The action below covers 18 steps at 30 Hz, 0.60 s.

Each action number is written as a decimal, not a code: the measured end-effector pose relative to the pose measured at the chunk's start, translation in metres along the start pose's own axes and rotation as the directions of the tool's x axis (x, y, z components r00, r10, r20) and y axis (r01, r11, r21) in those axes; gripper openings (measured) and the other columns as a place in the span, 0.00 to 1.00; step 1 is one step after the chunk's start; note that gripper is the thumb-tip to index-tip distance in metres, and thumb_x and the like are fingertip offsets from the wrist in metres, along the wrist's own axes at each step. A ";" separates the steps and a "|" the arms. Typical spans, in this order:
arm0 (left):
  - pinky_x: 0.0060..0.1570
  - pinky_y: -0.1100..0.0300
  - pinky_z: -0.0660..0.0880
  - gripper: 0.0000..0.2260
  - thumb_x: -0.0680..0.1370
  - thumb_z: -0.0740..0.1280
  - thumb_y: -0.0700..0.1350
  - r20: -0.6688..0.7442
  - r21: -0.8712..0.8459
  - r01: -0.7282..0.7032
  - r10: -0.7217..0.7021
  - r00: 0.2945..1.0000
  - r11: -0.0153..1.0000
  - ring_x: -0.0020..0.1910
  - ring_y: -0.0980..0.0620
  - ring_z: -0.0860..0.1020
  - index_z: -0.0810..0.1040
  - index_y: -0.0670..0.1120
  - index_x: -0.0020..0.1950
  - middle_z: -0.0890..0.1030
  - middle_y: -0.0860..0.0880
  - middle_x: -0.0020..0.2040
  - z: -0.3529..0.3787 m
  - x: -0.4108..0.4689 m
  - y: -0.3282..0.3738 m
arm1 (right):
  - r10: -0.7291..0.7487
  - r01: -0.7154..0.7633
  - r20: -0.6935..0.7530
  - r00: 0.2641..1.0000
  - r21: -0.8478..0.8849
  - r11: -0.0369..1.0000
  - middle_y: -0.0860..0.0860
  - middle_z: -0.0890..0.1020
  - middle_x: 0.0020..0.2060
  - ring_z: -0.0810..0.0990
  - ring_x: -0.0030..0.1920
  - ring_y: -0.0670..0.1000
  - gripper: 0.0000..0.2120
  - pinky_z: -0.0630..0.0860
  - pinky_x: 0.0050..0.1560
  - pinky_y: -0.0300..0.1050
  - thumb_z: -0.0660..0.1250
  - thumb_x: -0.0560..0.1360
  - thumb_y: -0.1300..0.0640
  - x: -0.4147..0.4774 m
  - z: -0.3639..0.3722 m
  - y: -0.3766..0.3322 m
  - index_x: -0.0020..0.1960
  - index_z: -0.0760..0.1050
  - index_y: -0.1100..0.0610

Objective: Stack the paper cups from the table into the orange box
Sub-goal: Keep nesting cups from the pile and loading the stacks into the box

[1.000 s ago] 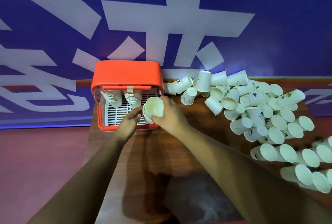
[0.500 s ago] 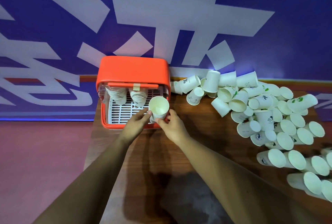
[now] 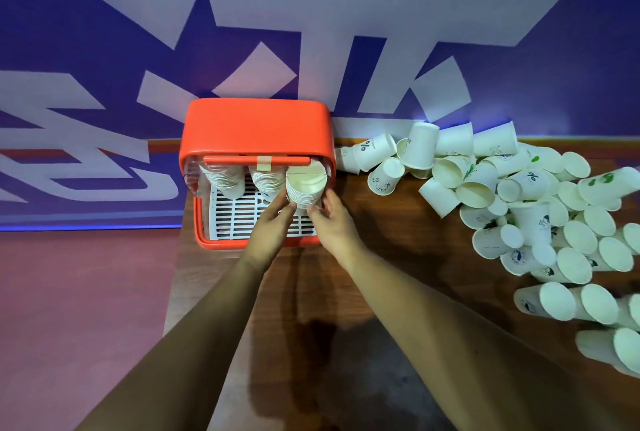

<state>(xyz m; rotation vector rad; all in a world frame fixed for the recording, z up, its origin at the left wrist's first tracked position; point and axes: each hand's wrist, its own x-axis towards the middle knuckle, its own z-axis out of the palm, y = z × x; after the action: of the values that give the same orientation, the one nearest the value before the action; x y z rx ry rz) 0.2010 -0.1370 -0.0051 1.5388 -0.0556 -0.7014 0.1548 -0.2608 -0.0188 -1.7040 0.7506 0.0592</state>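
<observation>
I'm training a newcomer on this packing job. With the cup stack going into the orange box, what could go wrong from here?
1. The nested stack of white paper cups is gripped only near its base by the left hand and right hand; released, it might topple against the neighbouring cup stack.
2. Its top rim sits close under the orange plastic box's handle bar and could snag there.

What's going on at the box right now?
A person holds a nested stack of cups in the right side of the orange box, with the left hand and right hand both gripping its lower end above the white slatted tray. To its left, two other stacks already sit inside. Many loose cups lie on the table.
</observation>
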 end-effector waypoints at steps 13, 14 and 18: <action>0.72 0.58 0.65 0.19 0.81 0.61 0.44 0.007 0.125 -0.050 0.049 0.999 0.991 0.69 0.63 0.71 0.72 0.56 0.72 0.74 0.63 0.68 0.005 0.020 0.001 | 0.008 -0.008 0.021 1.000 0.009 1.000 0.52 0.70 0.73 0.68 0.72 0.47 0.37 0.67 0.72 0.53 0.62 0.72 0.47 0.030 0.012 0.001 0.78 0.56 0.51; 0.71 0.61 0.65 0.20 0.82 0.61 0.44 0.003 0.117 -0.034 0.034 0.999 0.993 0.68 0.64 0.70 0.71 0.55 0.73 0.73 0.63 0.69 0.005 0.018 0.001 | 0.006 -0.006 0.022 1.000 0.000 1.000 0.52 0.70 0.73 0.67 0.73 0.47 0.38 0.66 0.73 0.53 0.62 0.71 0.46 0.030 0.011 0.003 0.78 0.56 0.51; 0.69 0.59 0.68 0.20 0.82 0.62 0.44 -0.019 0.108 0.009 -0.007 1.000 0.994 0.65 0.61 0.73 0.68 0.53 0.74 0.75 0.60 0.65 0.000 0.010 -0.006 | -0.028 0.030 0.029 0.999 -0.086 0.996 0.50 0.74 0.70 0.71 0.70 0.48 0.34 0.68 0.72 0.51 0.61 0.70 0.47 0.009 -0.006 -0.006 0.75 0.63 0.52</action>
<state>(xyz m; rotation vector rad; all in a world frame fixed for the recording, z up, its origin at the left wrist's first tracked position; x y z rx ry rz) 0.2067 -0.1407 -0.0143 1.6497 -0.0743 -0.6990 0.1625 -0.2694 -0.0160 -1.7924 0.7117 0.0963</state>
